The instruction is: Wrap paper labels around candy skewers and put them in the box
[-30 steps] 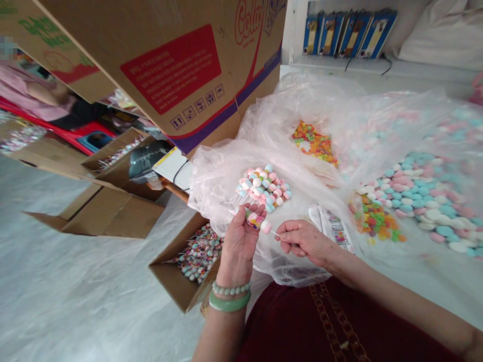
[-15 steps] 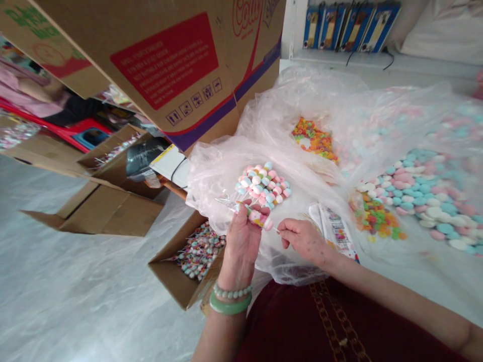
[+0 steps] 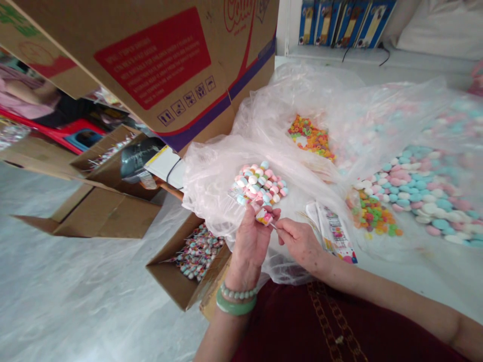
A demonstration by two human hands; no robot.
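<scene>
My left hand (image 3: 252, 241), palm up, is closed around a wrapped candy skewer (image 3: 264, 216) with a colourful printed sleeve. Thumb and fingers of my right hand (image 3: 302, 242) pinch the white stick at its lower end. Part of the skewer is hidden by the left fingers. Just beyond the hands, a heap of marshmallow skewers (image 3: 260, 182) in pink, white and blue rests on clear plastic sheeting (image 3: 211, 173). Printed wrappers (image 3: 335, 232) lie to the right of my right hand.
Loose marshmallows (image 3: 418, 193) and gummy rings (image 3: 373, 216) spread over the table's right side. A large carton (image 3: 158, 65) stands at the back left. Below the table's left edge, an open box (image 3: 169, 276) contains many finished-looking skewers. Another person's arm (image 3: 30, 93) shows at far left.
The skewer has turned within my left hand, and less of it shows. My left hand has shifted slightly right, so the two hands are closer together. The view has moved a little.
</scene>
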